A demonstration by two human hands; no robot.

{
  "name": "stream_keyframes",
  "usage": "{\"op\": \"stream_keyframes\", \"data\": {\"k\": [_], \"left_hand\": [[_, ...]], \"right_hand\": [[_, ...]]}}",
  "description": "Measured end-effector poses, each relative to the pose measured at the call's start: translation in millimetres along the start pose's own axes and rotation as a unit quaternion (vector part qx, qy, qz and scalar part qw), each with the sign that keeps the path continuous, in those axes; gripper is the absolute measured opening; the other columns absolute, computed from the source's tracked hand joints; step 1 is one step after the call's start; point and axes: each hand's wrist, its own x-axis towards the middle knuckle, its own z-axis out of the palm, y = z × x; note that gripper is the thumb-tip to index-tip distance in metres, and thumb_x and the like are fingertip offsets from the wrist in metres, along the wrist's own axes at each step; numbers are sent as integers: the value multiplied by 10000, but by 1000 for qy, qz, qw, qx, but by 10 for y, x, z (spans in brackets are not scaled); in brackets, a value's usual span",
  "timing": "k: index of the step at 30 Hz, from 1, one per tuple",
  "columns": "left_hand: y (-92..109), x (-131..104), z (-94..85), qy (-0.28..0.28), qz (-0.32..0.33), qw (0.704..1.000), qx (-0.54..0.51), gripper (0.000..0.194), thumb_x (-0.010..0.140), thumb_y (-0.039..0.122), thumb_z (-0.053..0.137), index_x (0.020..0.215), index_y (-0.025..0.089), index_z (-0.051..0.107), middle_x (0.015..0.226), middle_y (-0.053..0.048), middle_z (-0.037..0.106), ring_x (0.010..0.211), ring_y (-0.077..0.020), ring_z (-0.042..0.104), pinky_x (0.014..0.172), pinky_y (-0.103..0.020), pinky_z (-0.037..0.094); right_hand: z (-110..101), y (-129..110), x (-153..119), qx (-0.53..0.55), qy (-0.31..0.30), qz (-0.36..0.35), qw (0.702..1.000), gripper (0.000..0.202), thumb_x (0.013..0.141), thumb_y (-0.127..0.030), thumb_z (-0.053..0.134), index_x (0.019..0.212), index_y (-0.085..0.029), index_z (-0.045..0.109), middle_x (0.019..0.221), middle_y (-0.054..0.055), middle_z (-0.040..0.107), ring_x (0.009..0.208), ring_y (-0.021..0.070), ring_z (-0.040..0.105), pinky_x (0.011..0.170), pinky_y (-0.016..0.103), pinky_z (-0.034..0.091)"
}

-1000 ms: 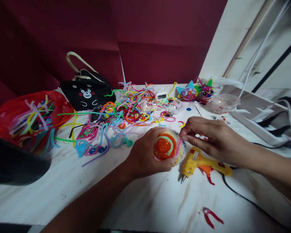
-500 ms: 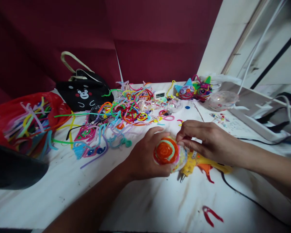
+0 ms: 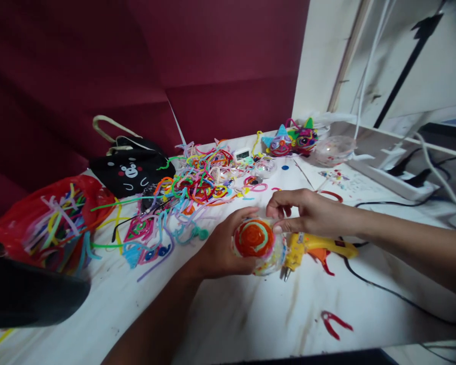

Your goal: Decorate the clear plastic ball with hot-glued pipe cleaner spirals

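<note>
My left hand [image 3: 228, 243] is wrapped around a clear craft ball [image 3: 275, 258], its fingers behind and thumb in front. Facing me on the ball is an orange pipe-cleaner spiral [image 3: 253, 238] with a mint-green ring in it. My right hand [image 3: 304, 215] has its fingers curled and its thumb tip at the ball's upper right edge; anything pinched there is too small to make out. Just right of the ball lies a yellow hot glue gun [image 3: 311, 247] with an orange trigger, nozzle towards me. A bent red pipe cleaner [image 3: 336, 324] rests nearer the front edge.
Tangled pipe cleaners [image 3: 201, 182] cover the table's back middle. At left are a red bag of pipe cleaners [image 3: 102, 197], a black bag [image 3: 133, 172] and a dark container [image 3: 34, 289]. Two decorated figures [image 3: 281, 142], a clear bowl [image 3: 334, 151] and a power strip [image 3: 410, 180] stand back right.
The view has swung slightly to the right. My right fingers have shifted a little along the ball's upper edge. A curved red pipe cleaner behind my right hand now shows.
</note>
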Motion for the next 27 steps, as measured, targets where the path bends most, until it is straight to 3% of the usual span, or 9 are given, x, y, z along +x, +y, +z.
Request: {"op": "stream_keyframes", "data": {"k": [7, 13, 18, 23, 27], "left_hand": [[-5, 9, -67, -56, -1, 994, -98, 911, 620, 360, 842, 1393, 209, 382, 1409, -162, 516, 1293, -340, 534, 1066, -464, 440], [-70, -20, -119, -32, -12, 993, -115, 1015, 606, 475, 853, 1433, 253, 309, 1551, -169, 337, 1468, -367, 292, 1125, -498, 377], [-65, -25, -144, -72, 9, 987, -144, 1025, 646, 446, 837, 1454, 274, 231, 1423, -166, 471, 1316, -346, 513, 1056, -478, 436], [8, -22, -143, -19, 13, 993, -114, 1070, 583, 550, 840, 1445, 256, 278, 1311, -126, 487, 1208, -308, 562, 1014, -421, 454], [15, -19, -162, 25, -2, 992, -125, 1063, 555, 586, 842, 1416, 255, 314, 1288, -109, 486, 1175, -292, 565, 971, -385, 467]], "right_hand": [[19, 124, 119, 146, -88, -8, 985, 420, 786, -403, 724, 1115, -186, 579, 1032, 44, 698, 885, 162, 661, 778, 314, 521], [67, 195, 145, 240, -122, 4, 963, 478, 817, -377, 697, 1213, -204, 491, 1020, 51, 711, 942, 187, 694, 793, 335, 550], [100, 129, 202, 272, -118, -6, 955, 524, 756, -304, 737, 1226, -200, 532, 1216, 74, 642, 823, 125, 669, 733, 286, 546], [140, 58, 190, 263, -93, -1, 960, 475, 774, -334, 715, 1220, -194, 628, 754, -42, 677, 605, 91, 579, 573, 220, 460], [189, 43, 142, 251, -20, 9, 968, 452, 772, -435, 712, 1162, -211, 669, 723, -36, 661, 610, 111, 570, 572, 240, 449]]}}
